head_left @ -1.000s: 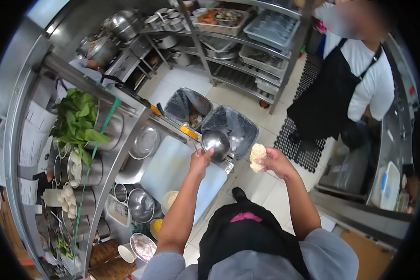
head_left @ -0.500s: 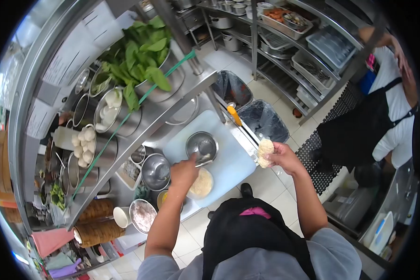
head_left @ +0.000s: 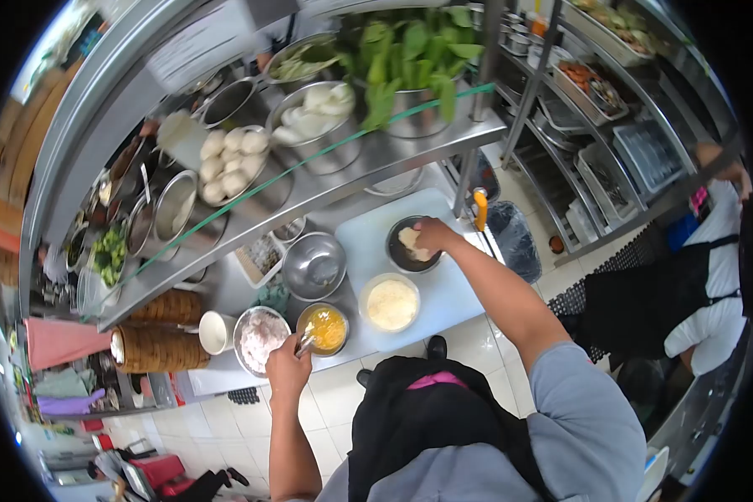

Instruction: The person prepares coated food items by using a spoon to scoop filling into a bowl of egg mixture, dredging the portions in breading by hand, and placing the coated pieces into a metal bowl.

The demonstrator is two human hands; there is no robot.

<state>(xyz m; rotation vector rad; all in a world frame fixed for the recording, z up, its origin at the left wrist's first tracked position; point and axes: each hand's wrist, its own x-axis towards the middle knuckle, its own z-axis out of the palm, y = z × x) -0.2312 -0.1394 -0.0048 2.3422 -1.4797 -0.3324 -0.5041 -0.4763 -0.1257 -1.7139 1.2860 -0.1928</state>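
Note:
My left hand [head_left: 289,361] is closed on a metal utensil [head_left: 306,341] that reaches over the bowl of yellow egg liquid [head_left: 325,327]. Beside it stands a bowl of pale pinkish-white mixture [head_left: 259,338]. My right hand [head_left: 434,238] pinches a pale crumb-coated piece [head_left: 412,243] inside a dark-looking metal bowl [head_left: 403,266] on the light blue cutting board [head_left: 452,293]. A tub of pale crumbs [head_left: 391,304] sits on the board's near side, and a shiny steel bowl [head_left: 314,266] is left of it.
Above the counter a steel shelf [head_left: 326,180] holds pots of leafy greens [head_left: 418,50], white slices [head_left: 316,113] and round white balls [head_left: 233,163]. Bamboo steamers [head_left: 163,343] and a white cup [head_left: 216,332] stand left. Another person [head_left: 661,293] is at the right.
My right hand has carried the coated piece from beside the board into the metal bowl. My left hand has left that bowl and now holds a utensil at the egg bowl. The view has swung left.

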